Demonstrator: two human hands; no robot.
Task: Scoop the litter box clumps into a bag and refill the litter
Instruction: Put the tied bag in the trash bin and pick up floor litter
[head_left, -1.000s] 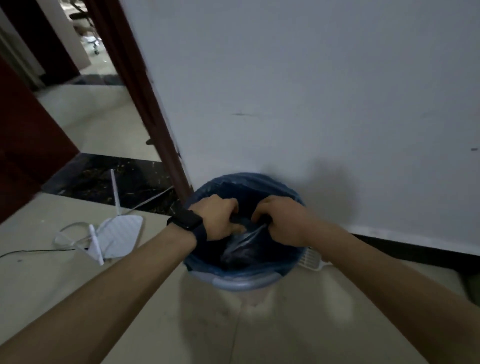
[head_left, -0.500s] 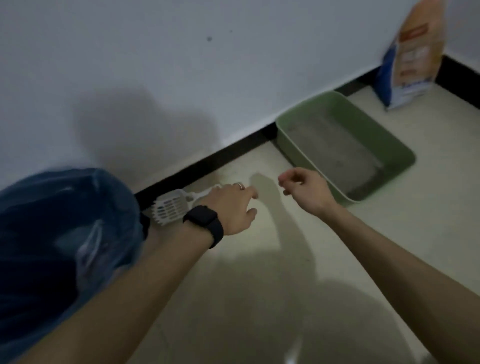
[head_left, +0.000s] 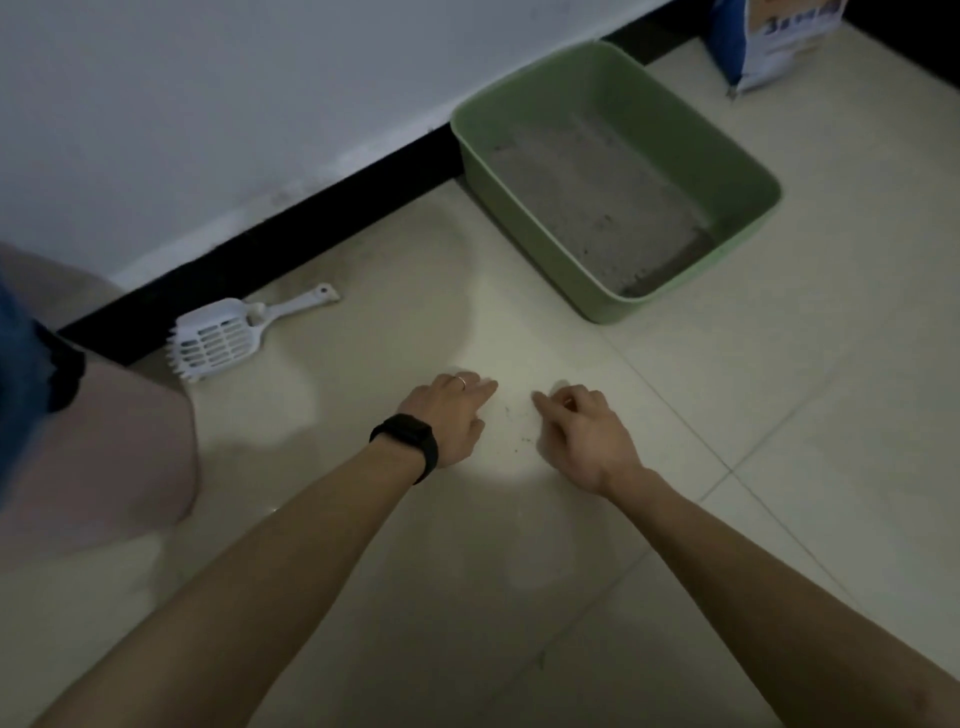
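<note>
Pale floor tiles (head_left: 779, 467). My left hand (head_left: 447, 415) and right hand (head_left: 587, 436) hover near the litter box (head_left: 727, 150), grips loose and empty. The litter bag (head_left: 774, 47) behind it looks heavy and floppy; I'd hold its top and base.

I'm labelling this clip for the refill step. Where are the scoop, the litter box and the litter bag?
scoop (head_left: 215, 343): head view, on its slotted white blade.
litter box (head_left: 696, 135): head view, on its green inner far wall.
litter bag (head_left: 774, 52): head view, on its lower front.
</note>
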